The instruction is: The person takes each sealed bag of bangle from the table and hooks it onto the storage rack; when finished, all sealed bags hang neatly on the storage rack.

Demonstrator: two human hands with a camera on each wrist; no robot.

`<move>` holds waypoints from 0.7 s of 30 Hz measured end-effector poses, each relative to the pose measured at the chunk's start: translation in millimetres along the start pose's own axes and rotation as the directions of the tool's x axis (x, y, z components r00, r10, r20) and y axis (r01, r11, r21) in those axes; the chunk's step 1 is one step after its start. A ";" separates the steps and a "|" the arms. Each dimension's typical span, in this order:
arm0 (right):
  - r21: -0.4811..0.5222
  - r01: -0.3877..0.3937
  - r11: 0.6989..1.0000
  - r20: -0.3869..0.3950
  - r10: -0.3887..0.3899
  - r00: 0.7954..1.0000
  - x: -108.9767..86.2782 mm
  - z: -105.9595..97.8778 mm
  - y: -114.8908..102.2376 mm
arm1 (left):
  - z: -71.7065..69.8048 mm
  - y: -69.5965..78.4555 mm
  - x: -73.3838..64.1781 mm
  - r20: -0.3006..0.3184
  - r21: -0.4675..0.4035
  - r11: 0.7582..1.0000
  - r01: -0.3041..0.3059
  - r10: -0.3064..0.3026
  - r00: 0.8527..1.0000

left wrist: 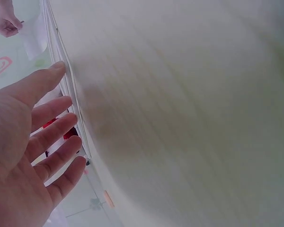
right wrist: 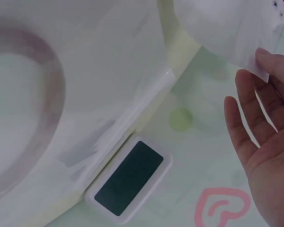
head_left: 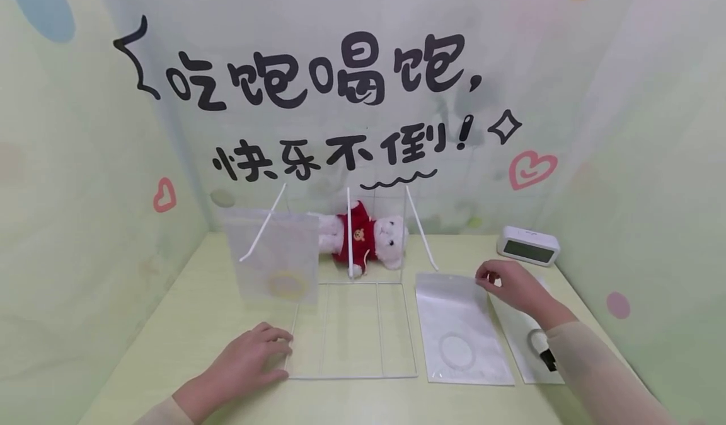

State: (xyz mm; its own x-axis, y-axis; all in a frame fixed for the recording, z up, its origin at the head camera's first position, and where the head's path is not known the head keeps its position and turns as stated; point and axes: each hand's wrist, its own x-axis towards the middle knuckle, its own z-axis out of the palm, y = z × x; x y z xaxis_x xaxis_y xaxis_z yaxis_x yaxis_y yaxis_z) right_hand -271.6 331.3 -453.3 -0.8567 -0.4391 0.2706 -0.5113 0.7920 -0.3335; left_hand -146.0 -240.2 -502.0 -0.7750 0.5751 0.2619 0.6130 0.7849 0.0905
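A white wire rack [head_left: 351, 377] with slanting prongs stands on the table. My left hand [head_left: 244, 359] rests its fingertips against the left edge of the rack's base; in the left wrist view the fingers of the left hand [left wrist: 33, 132] are spread and loosely bent. A translucent white pouch [head_left: 272, 242] hangs on the rack's left prong. To the right of the rack a flat white pouch [head_left: 462, 318] with a round shape inside lies on the table. My right hand [head_left: 516, 289] pinches its top right corner between thumb and fingers, also seen with the pouch [right wrist: 213, 28] in the right wrist view.
A second white pouch [head_left: 513, 343] holding something coiled with a black end [head_left: 547, 360] lies partly under the right forearm. Behind the rack lies a white teddy bear [head_left: 390, 239] in a red top. A white digital clock [head_left: 530, 248] sits at the back right corner.
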 end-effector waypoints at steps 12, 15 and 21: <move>-0.056 0.185 0.981 -0.196 -0.193 0.962 -13.6 -20.9 -30.3 | -1.2 -1.9 3.6 -0.020 -0.001 1.000 -0.023 0.022 1.000; -0.058 0.210 0.976 -0.222 -0.217 0.951 -14.9 -27.2 -38.0 | -0.5 -1.8 3.6 -0.020 0.001 1.000 -0.020 0.020 1.000; -0.061 0.220 0.974 -0.220 -0.228 0.949 -18.4 -39.6 -55.7 | 0.9 -0.6 2.0 -0.016 -0.002 1.000 -0.010 0.010 1.000</move>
State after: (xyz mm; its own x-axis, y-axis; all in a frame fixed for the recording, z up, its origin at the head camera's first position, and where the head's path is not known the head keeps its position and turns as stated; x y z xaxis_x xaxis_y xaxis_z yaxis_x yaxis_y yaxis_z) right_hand -224.7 312.0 -404.0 -0.6812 -0.5035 0.5315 -0.6819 0.7005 -0.2106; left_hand -148.1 -239.4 -502.3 -0.7664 0.5789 0.2783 0.6208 0.7789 0.0895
